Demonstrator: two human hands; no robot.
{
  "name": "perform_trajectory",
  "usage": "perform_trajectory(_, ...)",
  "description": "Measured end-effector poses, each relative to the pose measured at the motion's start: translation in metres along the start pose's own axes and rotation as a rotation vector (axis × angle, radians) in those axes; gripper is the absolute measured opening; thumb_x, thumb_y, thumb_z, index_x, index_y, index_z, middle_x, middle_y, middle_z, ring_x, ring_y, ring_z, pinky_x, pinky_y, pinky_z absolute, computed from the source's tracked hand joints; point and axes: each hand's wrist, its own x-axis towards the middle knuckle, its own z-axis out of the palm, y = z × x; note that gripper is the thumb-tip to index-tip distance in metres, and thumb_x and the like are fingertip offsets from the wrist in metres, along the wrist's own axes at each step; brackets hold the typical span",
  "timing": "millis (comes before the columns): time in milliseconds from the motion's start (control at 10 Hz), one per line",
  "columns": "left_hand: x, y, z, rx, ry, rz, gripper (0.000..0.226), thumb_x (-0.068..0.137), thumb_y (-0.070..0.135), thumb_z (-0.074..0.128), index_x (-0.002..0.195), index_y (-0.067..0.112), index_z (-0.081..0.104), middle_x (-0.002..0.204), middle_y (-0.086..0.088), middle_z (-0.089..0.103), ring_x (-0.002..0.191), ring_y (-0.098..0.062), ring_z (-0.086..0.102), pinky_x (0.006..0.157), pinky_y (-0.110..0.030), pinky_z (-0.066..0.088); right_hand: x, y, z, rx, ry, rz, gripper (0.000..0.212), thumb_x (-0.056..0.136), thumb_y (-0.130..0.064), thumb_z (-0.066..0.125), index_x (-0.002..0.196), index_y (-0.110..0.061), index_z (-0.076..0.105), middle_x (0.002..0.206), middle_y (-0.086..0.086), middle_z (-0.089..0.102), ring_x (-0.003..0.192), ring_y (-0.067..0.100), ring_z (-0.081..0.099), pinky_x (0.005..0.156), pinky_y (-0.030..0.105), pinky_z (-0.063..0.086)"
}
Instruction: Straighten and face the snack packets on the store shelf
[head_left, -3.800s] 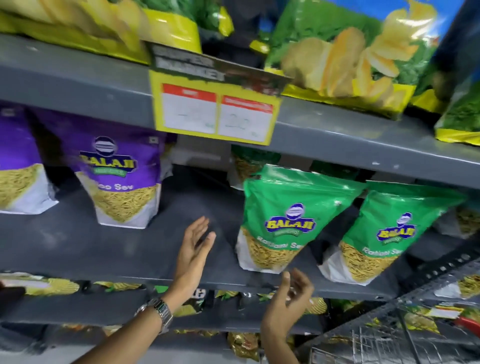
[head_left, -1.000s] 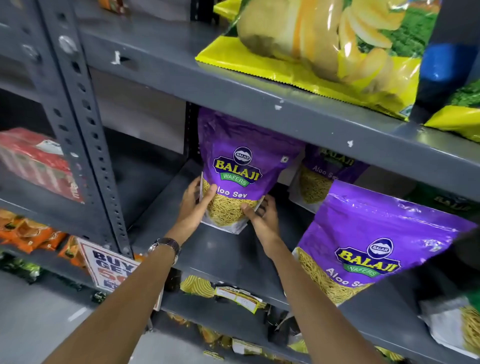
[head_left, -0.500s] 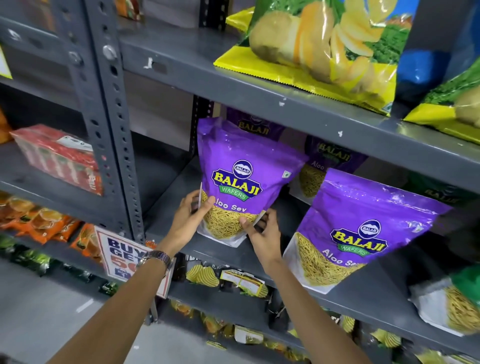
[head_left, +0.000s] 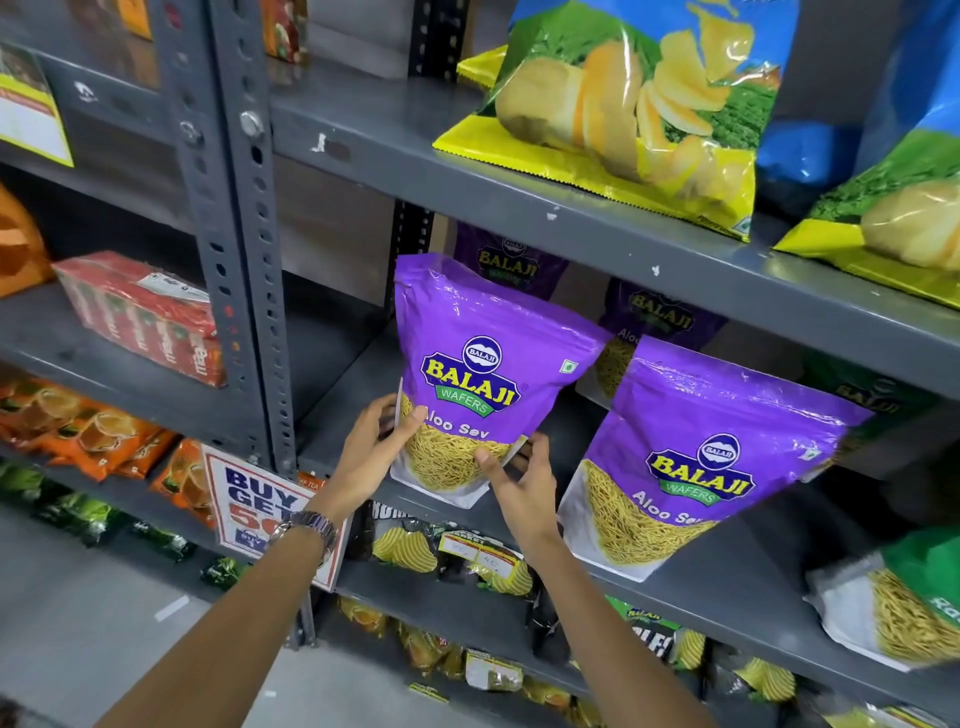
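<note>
Left hand (head_left: 369, 457) and right hand (head_left: 522, 480) both closed on lower corners of purple Aloo Sev pouch (head_left: 475, 374), upright on grey shelf (head_left: 727, 587), label facing out. Second purple pouch (head_left: 691, 467) just right of the grip.

left hand (head_left: 371, 457) and right hand (head_left: 522, 480) raised, fingers (head_left: 485, 460) gripping

Left hand (head_left: 370, 453) & right hand (head_left: 524, 480) grip purple snack packet (head_left: 483, 364) upright at front of grey shelf (head_left: 737, 582), beside matching 2nd packet (head_left: 696, 457).
</note>
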Motion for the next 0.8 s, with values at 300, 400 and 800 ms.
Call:
perform_trajectory(300,-0.002,0.003,0.001,0.0,0.024,-0.006,0.104,0.035,0.091,0.057,0.117,0.027,0.046,0.119,0.001,0.054,0.11,-0.014,0.056,0.082,-0.025,0.049,-0.004,-0.005,-0.001,0.029,-0.003,0.027,0.043,0.078,-0.018,0.072,0.109,-0.02,0.043,0.102,-0.002,0.064,0.089,-0.004,0.061,0.061,0.005,0.049)
perform_trajectory(400,-0.001,0.002,0.001,0.0,0.026,-0.009,0.105,0.034,0.091,0.057,0.116,0.027,0.046,0.12,-0.001,0.054,0.11,-0.015,0.057,0.082,-0.025,0.049,-0.004,-0.006,-0.001,0.047,-0.019,0.04,0.043,0.079,-0.017,0.071,0.11,-0.02,0.042,0.101,-0.005,0.063,0.089,-0.004,0.06,0.061,0.004,0.049)
perform_trajectory(800,-0.016,0.004,0.007,-0.014,0.152,0.081,0.108,0.05,0.085,0.057,0.136,0.024,0.037,0.139,0.001,0.046,0.126,-0.013,0.046,0.096,-0.024,0.046,-0.019,-0.007,0.001,0.169,0.036,0.046,0.053,0.077,-0.017,0.073,0.121,-0.019,0.043,0.12,0.001,0.06,0.108,0.003,0.056,0.082,0.019,0.054)
